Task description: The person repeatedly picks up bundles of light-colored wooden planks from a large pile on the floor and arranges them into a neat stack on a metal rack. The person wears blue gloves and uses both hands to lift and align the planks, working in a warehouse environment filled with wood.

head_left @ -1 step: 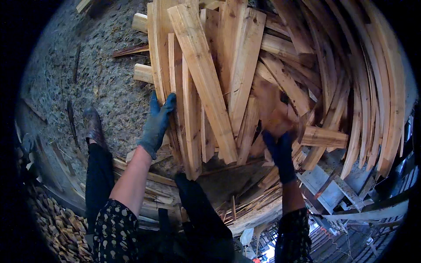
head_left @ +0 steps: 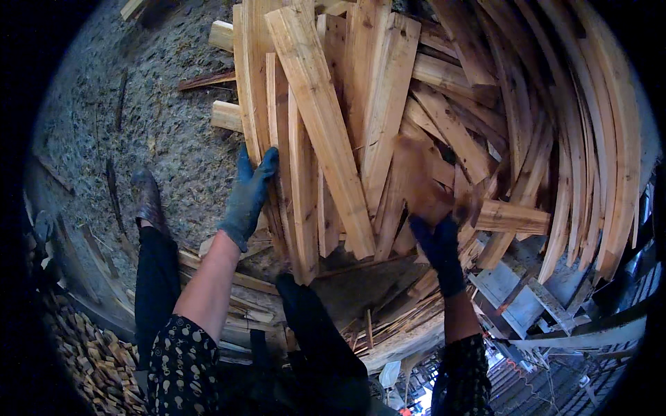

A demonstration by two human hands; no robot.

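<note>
A big pile of pale wooden planks [head_left: 326,132] fills the middle and right of the view. My left hand [head_left: 248,197], in a grey-blue glove, grips the left edge of a long narrow plank [head_left: 251,83] at the pile's left side. In a dark blue glove, my right hand [head_left: 437,243] holds the lower end of a short brownish board [head_left: 420,177], which is blurred and raised a little above the pile. My legs in black trousers [head_left: 156,277] stand below the hands.
Sawdust-covered ground [head_left: 139,118] lies to the left, with my brown shoe [head_left: 147,197] on it. Small chopped wood pieces [head_left: 90,360] are heaped at the lower left. A grey-blue metal frame [head_left: 517,298] sits at the lower right, under the curved planks.
</note>
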